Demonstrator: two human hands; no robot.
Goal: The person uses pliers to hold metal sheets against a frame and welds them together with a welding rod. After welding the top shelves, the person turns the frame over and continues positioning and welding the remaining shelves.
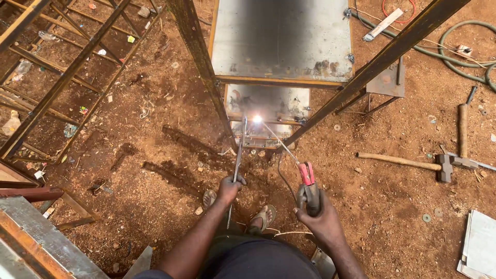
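Observation:
My right hand (321, 217) grips a red-jawed welding electrode holder (308, 182). Its thin rod (279, 140) slants up to a bright white arc (257, 119) on a rusty steel frame (268, 138) standing on the red earth. My left hand (230, 187) is closed around a long grey metal bar (239, 150) that rises toward the same joint, just left of the arc. Both my sandalled feet (262, 217) show below the hands.
Sheet-metal panels (281, 39) are fixed in the frame above the arc. Two diagonal steel bars (377, 61) cross overhead. A sledgehammer (408, 163) and a second hammer (463, 129) lie right, near green hoses (454, 51). A welded lattice frame (62, 77) lies left.

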